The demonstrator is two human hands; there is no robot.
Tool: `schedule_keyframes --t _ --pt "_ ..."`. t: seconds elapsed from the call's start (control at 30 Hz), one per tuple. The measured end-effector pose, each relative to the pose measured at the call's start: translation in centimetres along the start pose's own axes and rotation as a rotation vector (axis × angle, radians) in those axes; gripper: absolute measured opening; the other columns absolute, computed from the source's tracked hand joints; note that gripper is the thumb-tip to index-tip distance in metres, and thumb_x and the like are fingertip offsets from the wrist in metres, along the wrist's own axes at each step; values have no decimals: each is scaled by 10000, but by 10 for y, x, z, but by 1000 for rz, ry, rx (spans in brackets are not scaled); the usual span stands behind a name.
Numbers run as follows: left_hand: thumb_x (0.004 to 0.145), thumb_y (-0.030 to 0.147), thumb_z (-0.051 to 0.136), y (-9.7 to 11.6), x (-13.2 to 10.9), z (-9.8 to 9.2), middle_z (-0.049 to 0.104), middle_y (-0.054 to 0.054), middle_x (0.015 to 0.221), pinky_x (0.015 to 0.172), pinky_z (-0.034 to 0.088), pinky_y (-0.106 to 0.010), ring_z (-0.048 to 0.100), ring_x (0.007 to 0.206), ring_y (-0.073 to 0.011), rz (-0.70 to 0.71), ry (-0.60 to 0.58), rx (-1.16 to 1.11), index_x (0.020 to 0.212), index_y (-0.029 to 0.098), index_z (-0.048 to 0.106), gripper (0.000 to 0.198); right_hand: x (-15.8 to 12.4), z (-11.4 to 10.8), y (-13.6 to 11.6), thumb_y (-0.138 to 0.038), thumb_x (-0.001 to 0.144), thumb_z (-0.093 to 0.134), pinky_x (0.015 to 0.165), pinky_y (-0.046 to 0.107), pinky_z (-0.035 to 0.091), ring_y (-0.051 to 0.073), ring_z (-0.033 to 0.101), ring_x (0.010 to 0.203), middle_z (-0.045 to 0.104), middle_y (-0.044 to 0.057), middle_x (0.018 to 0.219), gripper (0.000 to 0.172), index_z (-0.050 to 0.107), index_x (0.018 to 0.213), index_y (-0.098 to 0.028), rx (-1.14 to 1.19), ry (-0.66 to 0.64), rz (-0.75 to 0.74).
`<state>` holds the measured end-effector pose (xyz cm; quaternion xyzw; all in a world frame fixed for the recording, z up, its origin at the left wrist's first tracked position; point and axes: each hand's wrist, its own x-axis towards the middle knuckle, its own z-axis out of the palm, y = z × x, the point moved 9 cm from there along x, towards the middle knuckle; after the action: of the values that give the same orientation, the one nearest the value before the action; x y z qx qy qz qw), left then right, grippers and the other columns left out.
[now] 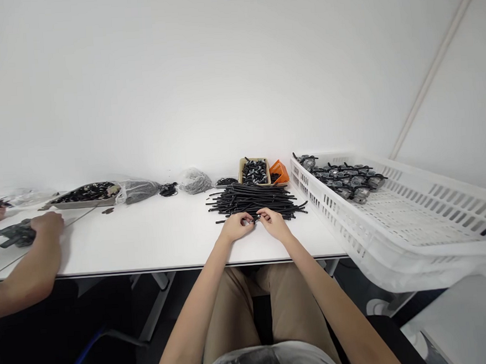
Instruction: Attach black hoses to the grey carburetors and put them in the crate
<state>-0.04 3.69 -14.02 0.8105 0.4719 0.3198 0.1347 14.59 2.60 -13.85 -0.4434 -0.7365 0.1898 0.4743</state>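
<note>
At the center of the frame, a person's left hand (238,225) and right hand (273,223), fingers curled and fingertips nearly meeting, pinch a small dark part (256,220) before piled black tubes (252,198).

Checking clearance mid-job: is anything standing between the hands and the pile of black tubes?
Nothing visible stands in the way: the left hand and right hand are right at the near edge of the pile of black tubes.
</note>
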Motion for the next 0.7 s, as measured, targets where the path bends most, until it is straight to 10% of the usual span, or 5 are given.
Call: schedule_keyframes --t 0.7 --pt "694 428 728 -1 -1 0 623 33 742 595 394 -229 538 630 -119 13 14 -133 785 204 580 284 2 -1 3 -178 812 441 799 302 512 160 631 810 707 44 990 292 656 1007 -212 -37 8 7"
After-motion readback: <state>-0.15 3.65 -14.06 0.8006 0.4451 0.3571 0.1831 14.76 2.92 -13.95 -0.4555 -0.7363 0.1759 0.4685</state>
